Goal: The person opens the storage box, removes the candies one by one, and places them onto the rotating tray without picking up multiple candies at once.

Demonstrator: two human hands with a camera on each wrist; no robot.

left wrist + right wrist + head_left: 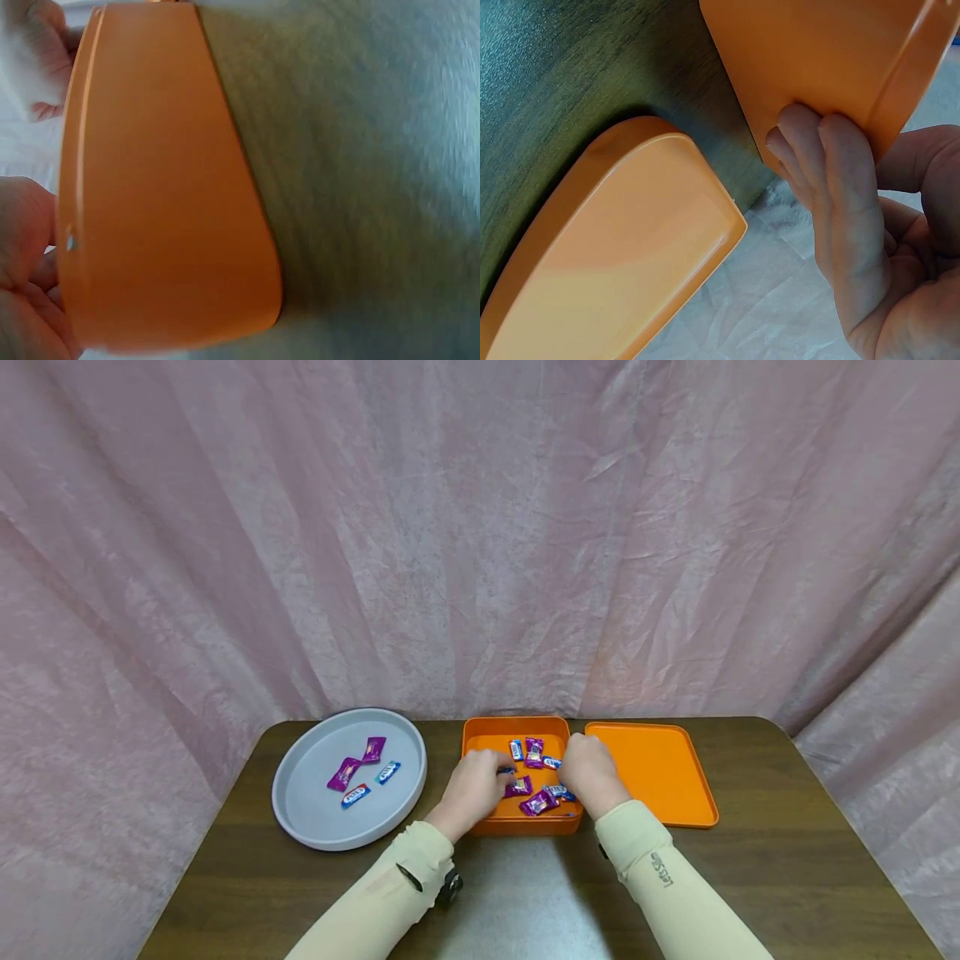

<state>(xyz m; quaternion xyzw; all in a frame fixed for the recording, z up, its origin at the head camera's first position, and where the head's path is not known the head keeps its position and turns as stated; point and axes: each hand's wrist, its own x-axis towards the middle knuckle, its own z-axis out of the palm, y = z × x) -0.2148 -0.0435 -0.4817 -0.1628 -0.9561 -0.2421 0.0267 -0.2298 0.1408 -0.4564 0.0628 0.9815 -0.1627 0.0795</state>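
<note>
My left hand (472, 785) reaches over the left side of an orange box (517, 828), fingers bent down into it. A small blue-wrapped candy (507, 770) shows between its thumb and fingertips, mostly hidden by them. Just beside lies a purple-wrapped candy (518, 787). At the box's right side, my right hand (591, 770) grips the wall. In the right wrist view its fingers (847, 165) lie along the outside of the box, the rest of the hand over the rim. Several purple candies (534, 752) and blue-and-white ones (516, 750) lie loose inside.
Left of the box, a round grey tray (300, 827) holds purple candies (344, 774) and blue-and-white ones (387, 772). The flat orange lid (652, 768) lies right of the box on the brown wooden table (787, 860). A pink curtain (480, 543) hangs behind.
</note>
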